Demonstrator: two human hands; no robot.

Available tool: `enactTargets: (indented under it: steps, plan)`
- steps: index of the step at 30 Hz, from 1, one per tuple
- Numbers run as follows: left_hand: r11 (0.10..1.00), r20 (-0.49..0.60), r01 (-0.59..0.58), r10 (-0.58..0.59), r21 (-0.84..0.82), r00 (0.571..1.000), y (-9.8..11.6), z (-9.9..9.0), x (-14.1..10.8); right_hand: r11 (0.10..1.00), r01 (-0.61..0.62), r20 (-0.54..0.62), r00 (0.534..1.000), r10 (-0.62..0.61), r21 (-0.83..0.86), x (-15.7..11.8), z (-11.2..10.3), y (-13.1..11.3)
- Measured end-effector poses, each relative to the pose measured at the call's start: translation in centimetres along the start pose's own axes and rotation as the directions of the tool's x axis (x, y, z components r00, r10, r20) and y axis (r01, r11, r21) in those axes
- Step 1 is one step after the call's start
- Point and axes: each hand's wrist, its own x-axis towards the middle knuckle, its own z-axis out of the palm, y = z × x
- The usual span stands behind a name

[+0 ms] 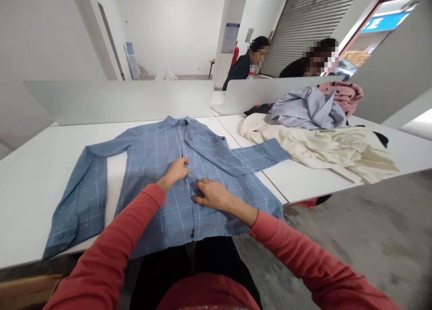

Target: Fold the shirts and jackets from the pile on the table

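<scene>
Shirt (151, 143) laid out, one sleeve (216, 150) not straight, left hand (177, 169) and right hand (214, 195) at placket (192, 215) (grip: can't tell).

Street-level commercial unit furnished as an office-like workroom. The ribbed roller shutter (303, 22) and the street opening (364, 49) — with a blue sign (386, 22) and a car (346, 68) outside — indicate shop premises. White tables (23, 188) with frosted screens (135, 101), a water dispenser (132, 60) and a notice (230, 38) on a pillar (238, 6) suggest an office; the floor (371, 224) is bare grey, apparently concrete.
</scene>
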Motion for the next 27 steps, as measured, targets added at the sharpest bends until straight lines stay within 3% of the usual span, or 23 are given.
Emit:
enactTargets:
  steps: [3,5,8,10,13,15,16,17,19,23,27]
  plan:
    - [0.981,0.038,-0.105,0.100,0.162,0.994,0.0,-0.1,-0.5,0.989,0.095,-0.032,0.995,-0.092,0.117,-2.3,-0.3,1.2]
    - [0.954,0.064,-0.162,0.151,0.253,0.986,0.1,-0.1,-0.9,0.961,0.121,-0.134,0.987,-0.090,0.248,-4.6,-0.6,2.6]
    - [0.901,0.090,-0.251,0.234,0.353,0.968,0.3,-0.3,-1.4,0.890,0.037,-0.319,0.940,0.124,0.455,-9.1,-0.1,5.7]
    - [0.856,0.130,-0.348,0.323,0.383,0.937,0.1,-0.4,-1.7,0.799,-0.109,-0.367,0.846,0.387,0.591,-12.3,1.2,8.2]
    - [0.767,0.224,-0.521,0.471,0.373,0.853,-0.5,-0.5,-2.1,0.553,-0.301,-0.290,0.609,0.738,0.777,-16.4,4.5,11.1]
    - [0.678,0.254,-0.624,0.572,0.389,0.780,-1.2,-0.4,-2.4,0.331,-0.323,-0.159,0.460,0.874,0.887,-18.1,6.8,11.9]
    - [0.630,0.258,-0.662,0.616,0.406,0.744,-1.5,-0.3,-2.5,0.211,-0.292,-0.075,0.416,0.906,0.933,-18.6,7.7,12.0]
    - [0.587,0.261,-0.690,0.650,0.425,0.714,-1.8,-0.2,-2.7,0.096,-0.239,0.009,0.404,0.915,0.966,-18.8,8.5,11.8]
    - [0.539,0.267,-0.713,0.681,0.448,0.682,-2.0,0.0,-3.2,-0.102,-0.101,0.137,0.469,0.873,0.990,-18.7,9.6,11.2]
    - [0.530,0.296,-0.711,0.663,0.463,0.687,-1.3,0.0,-5.3,-0.378,0.091,0.218,0.683,0.697,0.921,-17.5,11.0,9.2]
    - [0.543,0.339,-0.708,0.630,0.451,0.699,-0.3,-0.2,-7.5,-0.578,0.125,0.273,0.788,0.551,0.806,-15.9,12.5,6.8]
